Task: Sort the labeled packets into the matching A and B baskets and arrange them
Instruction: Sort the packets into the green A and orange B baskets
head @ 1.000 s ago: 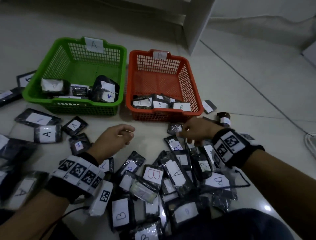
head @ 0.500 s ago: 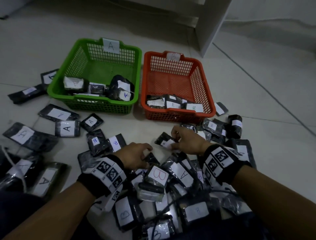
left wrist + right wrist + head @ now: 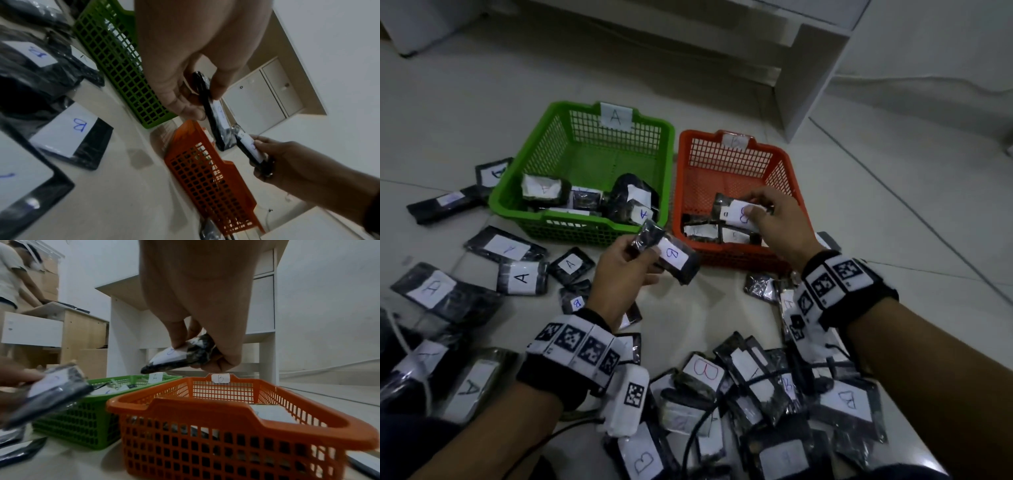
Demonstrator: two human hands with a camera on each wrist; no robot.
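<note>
The green basket (image 3: 524,178) tagged A and the orange basket (image 3: 794,178) tagged B stand side by side on the floor, each with several black packets along its near side. My left hand (image 3: 635,251) pinches a black packet labeled B (image 3: 671,258) in front of the gap between the baskets. Over the near part of the orange basket, my right hand (image 3: 756,210) pinches another B packet (image 3: 738,214). In the right wrist view this right-hand packet (image 3: 176,357) hangs above the orange basket (image 3: 226,408). The left wrist view shows the left-hand packet (image 3: 213,113) edge-on.
Loose A and B packets lie on the floor to the left (image 3: 520,277) and in a heap near my knees (image 3: 756,387). A white cabinet (image 3: 808,78) stands behind the baskets. Another person (image 3: 12,280) stands at a desk far left. A black cable (image 3: 709,411) crosses the heap.
Both hands rose from the heap, each with a B packet. The right hand travelled forward over the orange basket; the left hand lifted toward the baskets' front.
</note>
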